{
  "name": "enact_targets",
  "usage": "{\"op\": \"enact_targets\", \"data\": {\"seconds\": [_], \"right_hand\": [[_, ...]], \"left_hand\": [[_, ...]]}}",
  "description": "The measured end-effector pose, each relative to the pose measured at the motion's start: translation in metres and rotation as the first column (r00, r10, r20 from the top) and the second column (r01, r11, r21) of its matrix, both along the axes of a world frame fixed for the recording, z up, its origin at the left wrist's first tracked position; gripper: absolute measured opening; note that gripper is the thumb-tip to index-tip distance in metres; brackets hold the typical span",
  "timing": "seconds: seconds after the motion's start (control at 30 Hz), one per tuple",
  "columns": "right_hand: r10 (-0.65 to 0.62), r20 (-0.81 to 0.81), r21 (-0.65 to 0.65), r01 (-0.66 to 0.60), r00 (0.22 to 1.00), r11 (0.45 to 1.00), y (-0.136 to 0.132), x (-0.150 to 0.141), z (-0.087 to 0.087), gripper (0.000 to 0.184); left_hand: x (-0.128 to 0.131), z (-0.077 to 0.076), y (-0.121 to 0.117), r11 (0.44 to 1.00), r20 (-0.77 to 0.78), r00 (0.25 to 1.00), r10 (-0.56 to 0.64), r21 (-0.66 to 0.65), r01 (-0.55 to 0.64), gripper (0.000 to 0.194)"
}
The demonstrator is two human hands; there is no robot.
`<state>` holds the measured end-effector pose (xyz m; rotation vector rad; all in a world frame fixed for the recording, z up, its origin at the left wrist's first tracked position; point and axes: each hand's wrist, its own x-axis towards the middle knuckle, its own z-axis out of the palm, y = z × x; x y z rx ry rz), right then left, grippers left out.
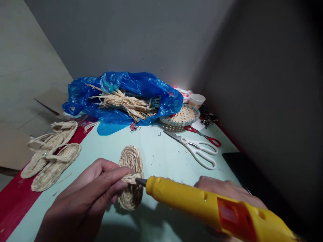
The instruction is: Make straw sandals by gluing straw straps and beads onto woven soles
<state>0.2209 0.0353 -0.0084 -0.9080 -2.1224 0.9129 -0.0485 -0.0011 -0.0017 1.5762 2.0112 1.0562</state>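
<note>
A small woven straw sandal sole [131,160] lies on the pale green table [161,148]. My left hand [88,198] pinches a straw strap across the sole's middle, fingers closed on it. My right hand [227,191] grips a yellow glue gun [202,205], most of the hand hidden behind the gun's body. The gun's metal nozzle touches the strap right at my left fingertips.
A finished pair of straw sandals [50,153] lies at the left on a red strip. A blue plastic bag [121,97] holds dried straw. A woven basket [181,117], a paper cup [196,99], white-handled scissors [199,149] and red-handled scissors [204,135] sit at the back right.
</note>
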Motion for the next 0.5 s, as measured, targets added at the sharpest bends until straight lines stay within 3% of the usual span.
{"op": "enact_targets", "data": {"seconds": [0.17, 0.23, 0.33, 0.5], "right_hand": [[0.017, -0.075, -0.05, -0.021, 0.997, 0.999, -0.003, -0.002, 0.0, 0.023], [0.021, -0.116, -0.038, -0.025, 0.993, 0.999, -0.003, -0.004, 0.0, 0.027], [-0.005, -0.157, -0.038, -0.001, 0.988, 0.999, -0.001, -0.008, 0.003, 0.028], [-0.01, -0.079, 0.065, 0.015, 0.997, 0.998, 0.002, -0.009, 0.009, 0.034]], "left_hand": [[-0.007, 0.0, 0.002, 0.993, -0.005, 0.999, -0.046, 0.113, 0.046, 0.012], [-0.016, -0.004, 0.007, 0.964, -0.069, 0.984, -0.162, 0.2, 0.172, 0.012], [-0.03, -0.008, 0.014, 0.862, -0.213, 0.909, -0.359, 0.299, 0.41, 0.024], [-0.037, -0.008, 0.014, 0.819, -0.245, 0.861, -0.446, 0.275, 0.503, 0.026]]}}
